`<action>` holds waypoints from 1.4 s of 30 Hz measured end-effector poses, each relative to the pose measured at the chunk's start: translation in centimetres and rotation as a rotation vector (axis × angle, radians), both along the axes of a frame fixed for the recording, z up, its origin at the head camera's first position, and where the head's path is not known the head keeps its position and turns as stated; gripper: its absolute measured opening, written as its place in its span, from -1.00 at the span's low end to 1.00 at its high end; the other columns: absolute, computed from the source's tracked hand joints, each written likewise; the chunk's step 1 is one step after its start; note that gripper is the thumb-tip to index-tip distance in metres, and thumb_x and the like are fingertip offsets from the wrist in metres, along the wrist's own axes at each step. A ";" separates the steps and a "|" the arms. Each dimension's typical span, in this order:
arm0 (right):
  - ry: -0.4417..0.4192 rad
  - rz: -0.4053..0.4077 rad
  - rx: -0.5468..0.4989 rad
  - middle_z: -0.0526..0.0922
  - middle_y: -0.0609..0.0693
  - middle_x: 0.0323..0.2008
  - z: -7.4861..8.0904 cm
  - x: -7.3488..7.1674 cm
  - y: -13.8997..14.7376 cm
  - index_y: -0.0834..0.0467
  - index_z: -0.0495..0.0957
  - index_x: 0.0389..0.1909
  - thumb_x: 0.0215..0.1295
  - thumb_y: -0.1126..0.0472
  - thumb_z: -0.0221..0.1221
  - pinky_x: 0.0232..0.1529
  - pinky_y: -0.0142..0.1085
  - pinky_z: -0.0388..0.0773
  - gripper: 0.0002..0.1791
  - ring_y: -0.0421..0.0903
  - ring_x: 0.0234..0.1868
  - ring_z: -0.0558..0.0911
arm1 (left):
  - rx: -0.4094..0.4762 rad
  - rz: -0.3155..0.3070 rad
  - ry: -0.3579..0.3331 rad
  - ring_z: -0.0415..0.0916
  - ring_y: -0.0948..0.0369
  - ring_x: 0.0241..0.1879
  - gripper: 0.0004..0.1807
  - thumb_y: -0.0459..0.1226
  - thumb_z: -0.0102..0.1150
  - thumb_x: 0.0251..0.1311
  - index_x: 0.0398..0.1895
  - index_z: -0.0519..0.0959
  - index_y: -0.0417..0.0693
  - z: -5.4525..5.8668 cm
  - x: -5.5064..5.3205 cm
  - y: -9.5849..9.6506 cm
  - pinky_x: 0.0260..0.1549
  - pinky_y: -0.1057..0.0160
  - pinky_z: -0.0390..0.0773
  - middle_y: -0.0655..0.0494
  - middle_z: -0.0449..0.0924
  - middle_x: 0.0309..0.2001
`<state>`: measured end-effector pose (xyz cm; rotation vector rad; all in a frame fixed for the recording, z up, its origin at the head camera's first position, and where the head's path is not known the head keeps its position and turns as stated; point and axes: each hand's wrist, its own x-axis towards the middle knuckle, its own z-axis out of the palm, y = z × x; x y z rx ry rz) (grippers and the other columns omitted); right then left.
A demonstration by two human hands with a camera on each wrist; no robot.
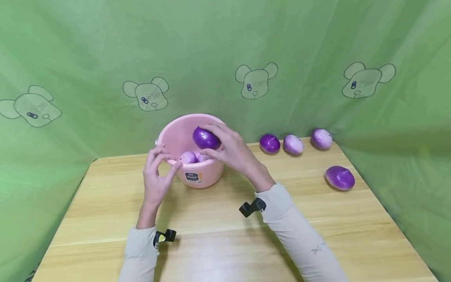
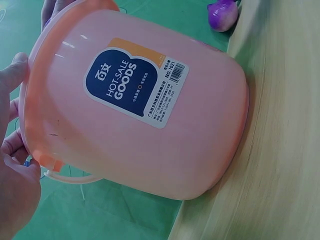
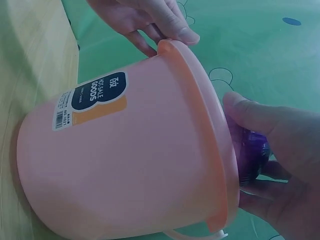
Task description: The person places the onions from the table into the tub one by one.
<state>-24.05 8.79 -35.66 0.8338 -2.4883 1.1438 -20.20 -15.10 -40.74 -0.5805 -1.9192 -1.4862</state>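
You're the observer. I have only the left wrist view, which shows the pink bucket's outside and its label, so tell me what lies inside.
Observer: In the head view, at least two pale purple onions lie inside the pink bucket.

Operator: Now tell me what the right hand has.

Observer: It holds a dark purple onion between thumb and fingers, at the bucket's mouth.

Operator: Next, count all the onions on the table; I get just one.

Observer: Four: a row of three along the back edge, and a single onion nearer the person, by the table's right edge.
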 end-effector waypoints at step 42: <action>-0.054 0.037 0.074 0.64 0.02 0.21 -1.0 -0.9 -0.8 0.12 0.58 0.23 0.37 0.21 0.33 0.42 -0.08 0.39 -0.57 -0.02 0.31 0.54 | 0.013 -0.010 -0.002 0.28 -0.39 0.33 -0.78 -0.64 0.41 -0.06 -0.32 0.58 -0.50 -0.1 -0.1 -0.1 0.49 -0.20 0.10 -0.47 0.47 -0.07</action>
